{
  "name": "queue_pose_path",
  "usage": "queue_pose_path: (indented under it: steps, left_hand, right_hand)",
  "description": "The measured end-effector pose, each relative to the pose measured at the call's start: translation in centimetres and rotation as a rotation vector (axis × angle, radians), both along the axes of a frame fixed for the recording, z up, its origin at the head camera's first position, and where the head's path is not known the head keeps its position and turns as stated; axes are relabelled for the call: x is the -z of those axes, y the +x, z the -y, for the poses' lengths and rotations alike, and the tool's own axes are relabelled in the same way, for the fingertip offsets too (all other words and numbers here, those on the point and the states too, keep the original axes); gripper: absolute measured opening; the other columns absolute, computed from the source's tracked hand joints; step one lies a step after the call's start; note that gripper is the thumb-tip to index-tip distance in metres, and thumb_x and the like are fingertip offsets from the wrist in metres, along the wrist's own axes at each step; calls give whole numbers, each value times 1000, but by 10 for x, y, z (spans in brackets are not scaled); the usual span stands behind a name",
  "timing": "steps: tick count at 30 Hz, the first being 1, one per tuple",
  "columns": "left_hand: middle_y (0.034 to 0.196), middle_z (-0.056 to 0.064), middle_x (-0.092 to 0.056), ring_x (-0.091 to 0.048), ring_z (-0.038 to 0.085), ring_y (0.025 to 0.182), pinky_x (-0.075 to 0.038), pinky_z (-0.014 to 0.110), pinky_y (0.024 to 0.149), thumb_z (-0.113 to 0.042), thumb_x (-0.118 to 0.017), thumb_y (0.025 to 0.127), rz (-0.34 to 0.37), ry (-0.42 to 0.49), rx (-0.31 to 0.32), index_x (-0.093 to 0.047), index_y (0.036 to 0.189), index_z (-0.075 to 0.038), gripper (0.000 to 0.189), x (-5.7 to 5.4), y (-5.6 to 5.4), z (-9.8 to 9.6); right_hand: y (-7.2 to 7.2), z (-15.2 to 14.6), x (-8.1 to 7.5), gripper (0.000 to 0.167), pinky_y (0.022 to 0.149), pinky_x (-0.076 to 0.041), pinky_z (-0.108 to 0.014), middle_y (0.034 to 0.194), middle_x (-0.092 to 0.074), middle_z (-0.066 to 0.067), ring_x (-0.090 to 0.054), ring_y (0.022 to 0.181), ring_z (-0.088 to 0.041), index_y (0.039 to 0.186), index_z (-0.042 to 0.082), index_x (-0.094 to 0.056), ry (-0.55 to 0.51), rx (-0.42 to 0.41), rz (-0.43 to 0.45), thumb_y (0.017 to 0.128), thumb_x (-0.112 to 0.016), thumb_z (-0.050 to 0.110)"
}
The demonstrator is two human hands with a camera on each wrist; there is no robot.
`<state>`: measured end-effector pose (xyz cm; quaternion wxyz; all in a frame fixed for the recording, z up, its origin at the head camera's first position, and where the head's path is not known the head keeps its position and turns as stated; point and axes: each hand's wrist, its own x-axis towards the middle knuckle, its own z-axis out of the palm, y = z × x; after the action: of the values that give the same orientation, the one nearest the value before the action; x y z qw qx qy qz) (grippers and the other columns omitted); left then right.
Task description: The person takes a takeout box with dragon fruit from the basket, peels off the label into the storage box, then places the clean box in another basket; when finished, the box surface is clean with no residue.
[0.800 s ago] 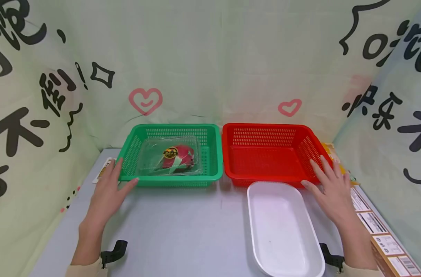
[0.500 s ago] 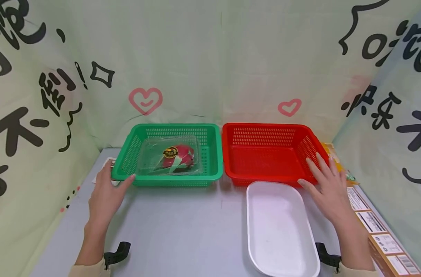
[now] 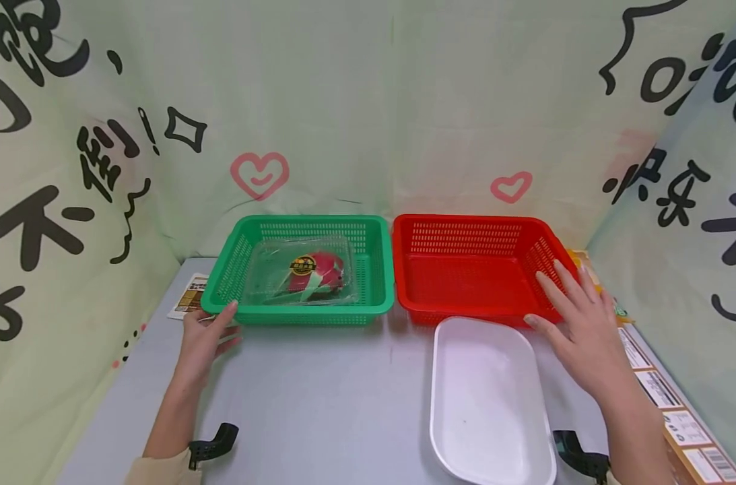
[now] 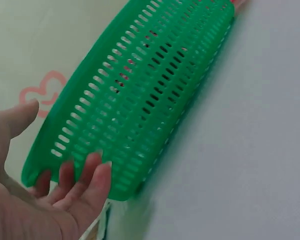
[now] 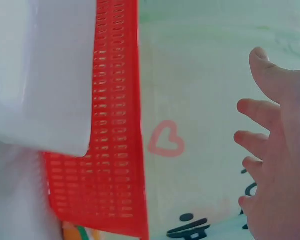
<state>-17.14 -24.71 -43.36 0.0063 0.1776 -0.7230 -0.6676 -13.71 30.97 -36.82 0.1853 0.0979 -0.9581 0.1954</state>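
Note:
A green basket [image 3: 307, 313] holds a clear plastic box [image 3: 264, 269] with a red dragon fruit [image 3: 322, 273] under its lid. My left hand [image 3: 207, 343] is at the basket's front left corner. In the left wrist view, its loosely bent fingers [image 4: 92, 180] lie by the outer wall of the green basket [image 4: 125, 95], with the thumb standing apart above the rim. My right hand [image 3: 586, 330] hovers by the front right corner of a red basket [image 3: 458, 269], fingers spread. In the right wrist view, that hand [image 5: 280, 145] is apart from the red basket [image 5: 115, 125].
A white tray [image 3: 491, 404] stands in front of the red basket. Printed packaging [image 3: 664, 397] lines the table's right edge. A printed card [image 3: 192, 296] lies left of the green basket. Cloth with writing [image 3: 343, 135] hangs around the table [image 3: 319, 404].
My left hand has moved down and right along the green basket's corner and turned, its fingers now lower in front of it. The right hand stays near the red basket's corner.

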Motion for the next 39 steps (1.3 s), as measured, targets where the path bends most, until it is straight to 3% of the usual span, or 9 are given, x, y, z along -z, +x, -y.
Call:
queue_pose_path:
  steps: [5, 10, 15, 19, 30, 39]
  left_hand:
    - [85, -10, -66, -70, 4, 82, -60, 25, 84, -51, -64, 93, 17, 40, 53, -52, 123, -3, 58, 8, -3, -13]
    - [84, -8, -77, -74, 7, 87, -59, 26, 87, -43, -67, 94, -19, 198, 80, -65, 114, 1, 48, 13, -2, -27]
    - [95, -1, -77, -74, 10, 94, -57, 29, 93, -32, -63, 98, -58, 408, 87, -60, 116, -2, 35, 13, 1, -34]
    - [99, 0, -76, -73, 9, 97, -55, 27, 96, -30, -61, 99, -53, 505, 64, -50, 128, 1, 44, 12, 1, -41]
    - [102, -1, -69, -70, 10, 105, -54, 24, 98, -32, -60, 99, -36, 637, -7, -42, 126, -7, 41, 14, -5, -59]
    - [104, -1, -56, -63, 10, 99, -54, 23, 99, -22, -60, 100, -81, 761, -97, -43, 115, -10, 26, 13, -7, -69]
  right_hand:
    - [8, 9, -8, 84, 120, 5, -69, 167, -19, -9, -3, 156, -36, 157, 25, -30, -3, -23, -21, 86, -73, 37]
    - [13, 24, -16, 82, 122, 5, -66, 167, -19, -7, -4, 156, -33, 156, 25, -31, -5, -64, -30, 87, -74, 37]
    - [16, 38, -20, 82, 123, 4, -64, 168, -18, -5, -5, 156, -31, 156, 27, -31, -18, -97, -10, 87, -74, 38]
    - [19, 45, -22, 82, 123, 2, -65, 167, -20, -4, -6, 156, -29, 156, 32, -31, -48, -123, 3, 87, -74, 37]
    - [10, 86, -22, 86, 124, -12, -60, 166, -23, 2, -14, 155, -26, 157, 36, -27, -56, -215, 68, 86, -74, 47]
    - [-7, 123, -19, 86, 124, -19, -58, 166, -22, 8, -16, 155, -23, 156, 41, -24, 88, -281, 120, 85, -71, 56]
